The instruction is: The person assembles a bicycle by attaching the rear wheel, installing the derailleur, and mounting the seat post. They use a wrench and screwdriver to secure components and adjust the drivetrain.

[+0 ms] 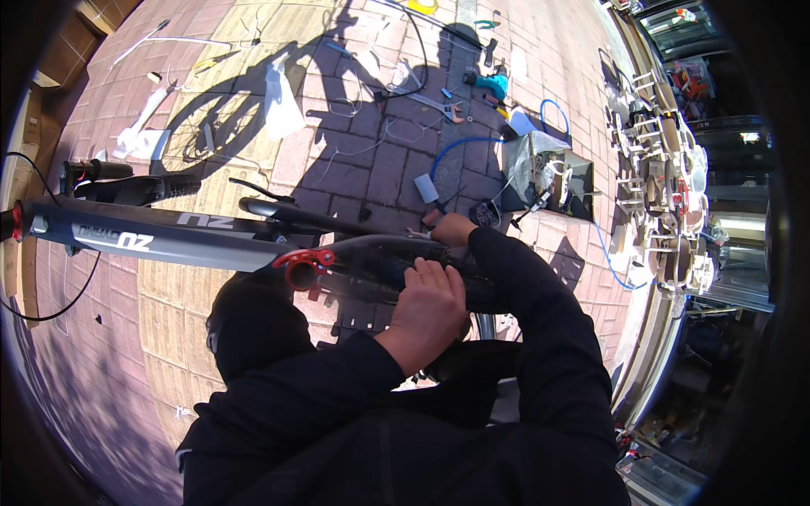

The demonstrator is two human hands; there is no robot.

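Observation:
A dark grey bicycle frame (160, 234) lies across in front of me, with a red seatpost clamp (309, 268) at its near end. My left hand (426, 312) rests on the black rear tyre (371, 278), fingers stretched out and lying over it. Across the wheel, my right hand (453, 229) is closed with curled fingers beside the far frame stay (337, 223). A small silvery bit shows at its fingertips, too small to name. The wheel's lower part is hidden by my arms.
On the brick paving lie a teal power drill (491, 82), a white plastic bag (283, 101), cables and hand tools. An open grey bag (557, 173) of parts stands right of the wheel. White stools (654, 169) line the shopfront; cardboard boxes (72, 46) stand left.

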